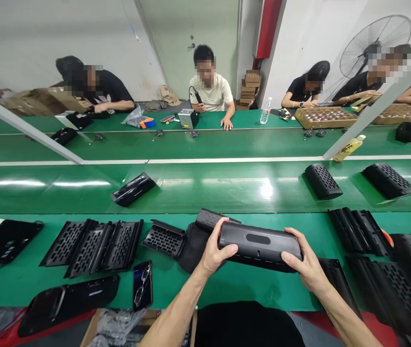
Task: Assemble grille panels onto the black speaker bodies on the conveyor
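Observation:
Between my two hands I hold a long black plastic housing above the green bench. One face of it carries an oval recess and small slots. At its left end is my left hand, thumb on the near face and fingers behind. Around the right end wraps my right hand, its thumb also on the near face. Just behind my left hand lie a black perforated shell and a dark, soft-looking piece. Another black part is partly hidden behind the housing.
Perforated black panels lie at left, near a phone with glasses on it. More black shells are stacked at right. On the green belt sit a glossy black part and perforated housings. Several co-workers sit opposite.

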Available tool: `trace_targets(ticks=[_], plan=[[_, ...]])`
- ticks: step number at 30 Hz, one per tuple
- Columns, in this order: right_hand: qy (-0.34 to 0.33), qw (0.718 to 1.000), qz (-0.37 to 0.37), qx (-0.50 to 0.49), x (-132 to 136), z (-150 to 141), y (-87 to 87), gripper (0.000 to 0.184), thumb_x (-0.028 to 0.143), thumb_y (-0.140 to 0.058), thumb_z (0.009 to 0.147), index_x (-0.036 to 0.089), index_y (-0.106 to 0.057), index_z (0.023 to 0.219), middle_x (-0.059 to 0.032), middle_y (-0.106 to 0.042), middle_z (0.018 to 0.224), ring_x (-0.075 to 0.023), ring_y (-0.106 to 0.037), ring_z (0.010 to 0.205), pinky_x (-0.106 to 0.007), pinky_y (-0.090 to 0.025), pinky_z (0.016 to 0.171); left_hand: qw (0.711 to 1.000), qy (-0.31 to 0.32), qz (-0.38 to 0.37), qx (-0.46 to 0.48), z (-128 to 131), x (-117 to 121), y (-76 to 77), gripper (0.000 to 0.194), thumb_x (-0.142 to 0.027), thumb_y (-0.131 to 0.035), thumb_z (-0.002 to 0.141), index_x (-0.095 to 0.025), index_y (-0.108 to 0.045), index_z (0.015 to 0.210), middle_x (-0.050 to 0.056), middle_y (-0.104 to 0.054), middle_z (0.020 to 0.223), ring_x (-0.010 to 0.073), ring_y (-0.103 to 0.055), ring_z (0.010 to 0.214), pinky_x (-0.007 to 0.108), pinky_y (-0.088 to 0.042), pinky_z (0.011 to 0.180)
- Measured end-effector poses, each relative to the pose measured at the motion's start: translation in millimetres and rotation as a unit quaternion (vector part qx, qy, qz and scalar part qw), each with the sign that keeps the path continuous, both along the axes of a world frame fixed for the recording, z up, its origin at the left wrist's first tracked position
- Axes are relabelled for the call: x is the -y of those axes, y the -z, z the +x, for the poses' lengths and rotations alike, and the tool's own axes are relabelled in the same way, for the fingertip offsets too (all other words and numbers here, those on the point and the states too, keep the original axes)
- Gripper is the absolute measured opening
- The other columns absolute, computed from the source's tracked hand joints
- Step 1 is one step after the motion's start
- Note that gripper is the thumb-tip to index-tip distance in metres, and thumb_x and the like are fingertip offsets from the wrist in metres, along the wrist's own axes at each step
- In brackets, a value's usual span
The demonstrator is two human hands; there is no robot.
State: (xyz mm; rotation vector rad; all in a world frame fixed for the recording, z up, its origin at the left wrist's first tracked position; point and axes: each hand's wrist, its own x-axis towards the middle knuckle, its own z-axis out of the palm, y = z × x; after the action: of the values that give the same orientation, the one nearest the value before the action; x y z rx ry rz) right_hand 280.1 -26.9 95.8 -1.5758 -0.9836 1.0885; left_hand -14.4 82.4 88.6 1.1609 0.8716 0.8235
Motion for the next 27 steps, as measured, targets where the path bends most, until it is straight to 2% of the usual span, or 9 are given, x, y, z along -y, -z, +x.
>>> trace_targets(ticks=[3,5,8,11,15,19,21,24,27], plan=[[0.001,0.99,-0.11,-0.088,-4,4,-2.5,0.077,0.066,-0.078,0.084,0.03,-0.054,0.148,-0.0118,-0.065,0.138,-0.0319,-0.069,0.112,-0.045,-0.06,0.09,0.995,0.005,-0.095,-0.008,7,-4,9.7,0.092,-0.061,-0.082,0.08,-0.022,-0.047,0.156,0.014,-0.065,0.144,0.0372,-0.06,0.134,0.049,-0.043,0.118],[-0.014,0.976,-0.161,-0.143,-1,6,-3.6,0.093,0.073,-0.075,0.083,0.032,-0.042,0.16,-0.0141,-0.065,0.138,-0.0298,-0.074,0.095,-0.045,-0.063,0.077,0.991,0.04,-0.126,0.015,5,-7,11.8,0.098,-0.06,-0.084,0.08,-0.023,-0.043,0.161,0.015,-0.056,0.158,0.0382,-0.051,0.146,0.051,-0.037,0.123],[-0.03,0.984,-0.123,-0.121,14,3,4.0,0.114,0.074,-0.082,0.073,0.031,-0.032,0.166,-0.0162,-0.065,0.139,-0.0326,-0.075,0.095,-0.05,-0.064,0.079,0.994,0.047,-0.085,0.047,-1,-9,13.2,0.107,-0.056,-0.088,0.076,-0.024,-0.039,0.165,0.014,-0.05,0.165,0.0392,-0.042,0.155,0.051,-0.032,0.128],[-0.02,0.992,-0.094,-0.085,32,-9,24.0,0.1,0.069,-0.085,0.072,0.031,-0.046,0.156,-0.0154,-0.062,0.144,-0.0391,-0.07,0.117,-0.053,-0.061,0.092,0.997,0.034,-0.057,0.032,-1,-15,19.2,0.1,-0.057,-0.085,0.079,-0.02,-0.043,0.163,0.014,-0.056,0.16,0.0406,-0.046,0.152,0.053,-0.031,0.129],[0.052,0.969,-0.125,-0.208,20,-19,56.7,0.094,0.068,-0.081,0.075,0.036,-0.041,0.154,-0.0148,-0.063,0.139,-0.0335,-0.075,0.088,-0.048,-0.062,0.062,0.996,0.033,-0.086,-0.02,16,-43,31.0,0.097,-0.059,-0.083,0.081,-0.02,-0.045,0.162,0.017,-0.052,0.163,0.0392,-0.046,0.152,0.053,-0.034,0.127],[0.106,0.939,-0.131,-0.3,-68,0,81.7,0.078,0.067,-0.083,0.075,0.028,-0.052,0.135,-0.0106,-0.073,0.106,-0.0307,-0.075,0.074,-0.051,-0.063,0.063,0.994,-0.092,-0.058,-0.02,34,-64,29.9,0.1,-0.057,-0.085,0.081,-0.028,-0.037,0.164,0.02,-0.037,0.171,0.0352,-0.058,0.14,0.049,-0.052,0.112],[0.138,0.936,-0.112,-0.305,-132,16,92.9,0.071,0.065,-0.086,0.071,0.027,-0.055,0.122,-0.0082,-0.073,0.103,-0.0287,-0.073,0.078,-0.055,-0.065,0.074,0.987,-0.153,-0.047,-0.027,36,-60,26.4,0.082,-0.054,-0.084,0.083,-0.025,-0.052,0.153,0.02,-0.053,0.158,0.03,-0.068,0.123,0.043,-0.059,0.099],[0.18,0.94,-0.095,-0.275,-218,37,111.0,0.065,0.07,-0.078,0.078,0.031,-0.049,0.121,-0.0041,-0.069,0.112,-0.0232,-0.069,0.096,-0.048,-0.065,0.087,0.982,-0.164,-0.084,-0.044,25,-34,28.7,0.055,-0.054,-0.081,0.085,-0.018,-0.069,0.126,0.017,-0.076,0.12,0.026,-0.075,0.096,0.038,-0.063,0.079],[0.207,0.945,-0.114,-0.228,-263,56,125.0,0.066,0.074,-0.069,0.084,0.028,-0.045,0.125,-0.0063,-0.067,0.114,-0.0209,-0.068,0.097,-0.046,-0.065,0.085,0.962,-0.215,-0.134,-0.097,5,3,46.8,0.052,-0.054,-0.084,0.081,-0.018,-0.074,0.117,0.014,-0.079,0.113,0.0263,-0.076,0.092,0.036,-0.064,0.076]])
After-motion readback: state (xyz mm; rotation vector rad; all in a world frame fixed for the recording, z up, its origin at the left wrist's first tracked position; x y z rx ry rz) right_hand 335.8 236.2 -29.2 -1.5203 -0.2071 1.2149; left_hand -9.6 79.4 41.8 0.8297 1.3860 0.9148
